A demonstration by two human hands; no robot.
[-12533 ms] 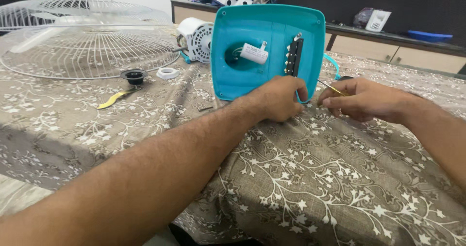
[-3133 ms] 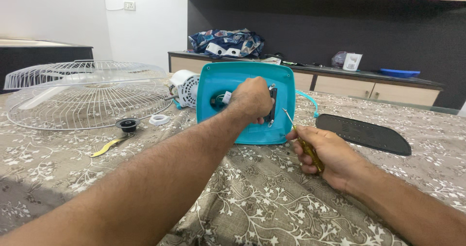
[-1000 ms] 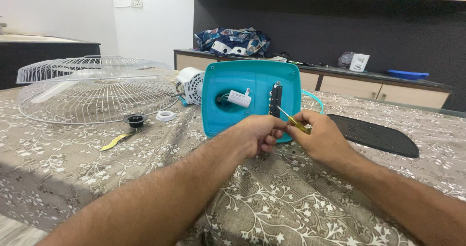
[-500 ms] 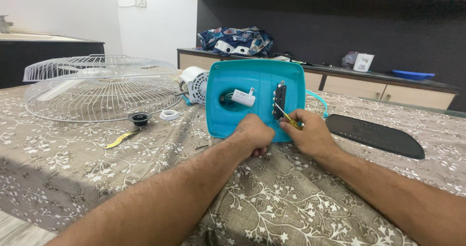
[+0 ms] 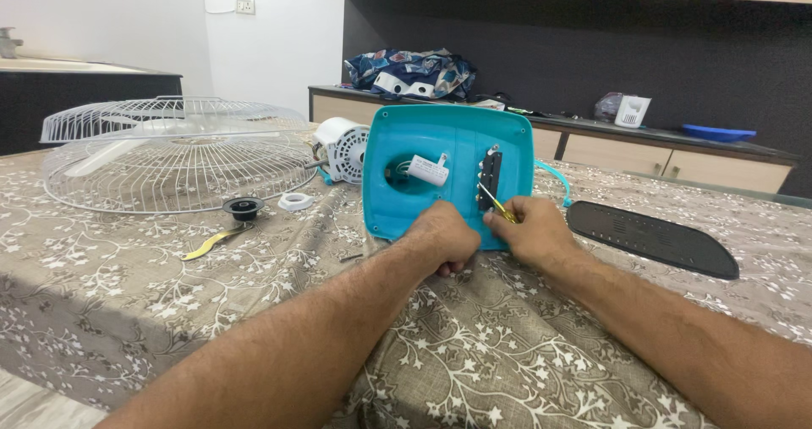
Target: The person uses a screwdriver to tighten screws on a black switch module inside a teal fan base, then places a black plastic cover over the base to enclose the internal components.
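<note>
A turquoise fan base cover (image 5: 448, 154) stands tilted on edge on the table, its hollow underside facing me. Inside it are a white capacitor (image 5: 429, 171) and a black switch block (image 5: 489, 178). My left hand (image 5: 441, 239) is curled around the cover's lower edge. My right hand (image 5: 535, 233) grips a yellow-handled screwdriver (image 5: 494, 206) whose tip points up at the switch block.
White wire fan guards (image 5: 173, 154) lie at the left, with a white motor (image 5: 341, 148) behind the cover. A black cap (image 5: 244, 208), white ring (image 5: 295, 201) and yellow strip (image 5: 207, 244) lie nearby. A black plate (image 5: 651, 238) lies at right. The tablecloth (image 5: 474, 353) has a floral print.
My left hand came off the cover's top and dropped to its lower edge. My right hand brought the screwdriver up from the table to the switch block.
</note>
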